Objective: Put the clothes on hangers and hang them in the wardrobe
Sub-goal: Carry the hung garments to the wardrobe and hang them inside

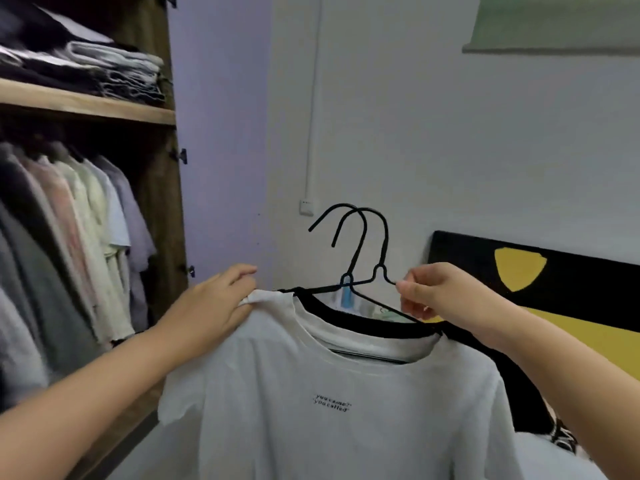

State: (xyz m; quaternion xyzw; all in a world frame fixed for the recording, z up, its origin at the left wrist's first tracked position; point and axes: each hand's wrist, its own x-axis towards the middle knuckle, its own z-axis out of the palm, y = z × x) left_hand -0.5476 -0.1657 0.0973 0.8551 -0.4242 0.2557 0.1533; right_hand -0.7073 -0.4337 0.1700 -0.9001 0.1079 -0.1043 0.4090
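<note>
A white T-shirt with small black lettering on the chest hangs in front of me on a black wire hanger. A second black wire hanger sits just behind it, carrying a black garment that trails off to the right. My left hand grips the shirt's left shoulder over the hanger's end. My right hand pinches the hanger wire near the right shoulder. The open wardrobe stands to the left.
Several shirts hang packed on the wardrobe rail, with folded clothes on the wooden shelf above. A black and yellow headboard is at the right against the white wall. A wall socket sits behind the hangers.
</note>
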